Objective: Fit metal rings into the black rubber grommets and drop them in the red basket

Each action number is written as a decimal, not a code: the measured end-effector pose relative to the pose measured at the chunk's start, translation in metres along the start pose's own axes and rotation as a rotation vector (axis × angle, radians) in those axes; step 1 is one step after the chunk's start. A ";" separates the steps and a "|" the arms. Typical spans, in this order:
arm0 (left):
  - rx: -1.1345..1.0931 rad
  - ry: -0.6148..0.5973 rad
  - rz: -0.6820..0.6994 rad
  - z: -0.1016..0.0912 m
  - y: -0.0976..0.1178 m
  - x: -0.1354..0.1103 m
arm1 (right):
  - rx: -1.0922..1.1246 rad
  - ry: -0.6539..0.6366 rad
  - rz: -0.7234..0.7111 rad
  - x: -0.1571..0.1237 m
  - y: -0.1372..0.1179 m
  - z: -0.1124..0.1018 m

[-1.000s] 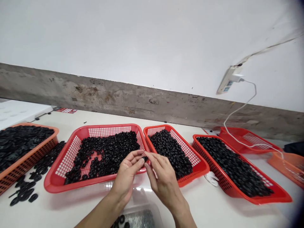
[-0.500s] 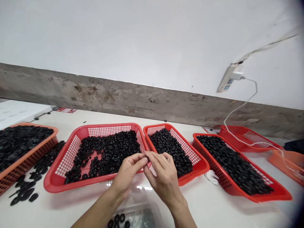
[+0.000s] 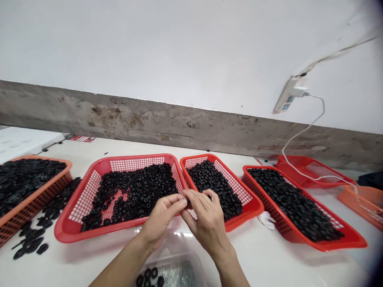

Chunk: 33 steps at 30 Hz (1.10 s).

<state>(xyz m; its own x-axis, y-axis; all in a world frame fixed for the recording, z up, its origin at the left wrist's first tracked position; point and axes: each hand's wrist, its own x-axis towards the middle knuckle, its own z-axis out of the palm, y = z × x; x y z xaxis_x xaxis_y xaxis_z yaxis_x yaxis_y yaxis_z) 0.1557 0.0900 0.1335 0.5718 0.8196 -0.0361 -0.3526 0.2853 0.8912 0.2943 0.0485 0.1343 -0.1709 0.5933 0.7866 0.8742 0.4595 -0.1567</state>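
My left hand (image 3: 161,221) and my right hand (image 3: 206,223) meet fingertip to fingertip just in front of two red baskets. Both pinch a small black rubber part (image 3: 187,203) that is mostly hidden between the fingers. The left red basket (image 3: 74,207) holds many black rubber rings (image 3: 134,191). The middle red basket (image 3: 251,203) holds smaller black round parts (image 3: 215,185). Below my wrists sits a clear plastic container (image 3: 179,271) with a few black rings (image 3: 149,276) in it.
An orange basket (image 3: 36,195) of black flat parts stands far left, with loose black pieces (image 3: 32,239) beside it. A third red basket (image 3: 344,241) of black parts lies to the right; more baskets (image 3: 314,173) behind. A power strip (image 3: 289,95) with a white cable hangs on the wall.
Both hands stayed pinched together and shifted slightly right and down toward the basket rims. The view tilted a little.
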 end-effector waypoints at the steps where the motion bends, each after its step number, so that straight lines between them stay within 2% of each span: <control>1: 0.006 -0.022 -0.016 -0.001 0.001 0.001 | -0.003 0.005 0.008 0.000 0.000 -0.001; 5: 0.026 -0.051 -0.046 -0.006 0.001 0.002 | -0.004 0.015 0.018 0.000 0.000 -0.002; 16: 0.065 0.056 0.045 0.000 -0.001 -0.001 | -0.028 0.018 -0.046 -0.002 0.003 0.002; 23: 0.009 -0.023 0.064 0.005 0.000 -0.005 | 0.017 0.019 -0.016 -0.002 -0.002 -0.004; 26: -0.019 -0.003 0.051 0.003 -0.001 -0.003 | 0.129 -0.063 0.031 -0.002 0.000 -0.008; 30: -0.029 0.041 0.023 -0.001 0.002 -0.001 | 0.434 -0.201 0.211 -0.003 0.009 -0.017; 33: -0.022 0.040 0.019 -0.001 0.005 -0.001 | 0.596 -0.190 0.297 -0.003 0.013 -0.018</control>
<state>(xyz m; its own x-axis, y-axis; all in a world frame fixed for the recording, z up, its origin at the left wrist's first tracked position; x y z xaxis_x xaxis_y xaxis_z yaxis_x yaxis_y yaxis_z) 0.1520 0.0911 0.1377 0.5350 0.8440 -0.0376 -0.3797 0.2800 0.8817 0.3145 0.0412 0.1404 -0.0872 0.8309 0.5495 0.5071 0.5118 -0.6934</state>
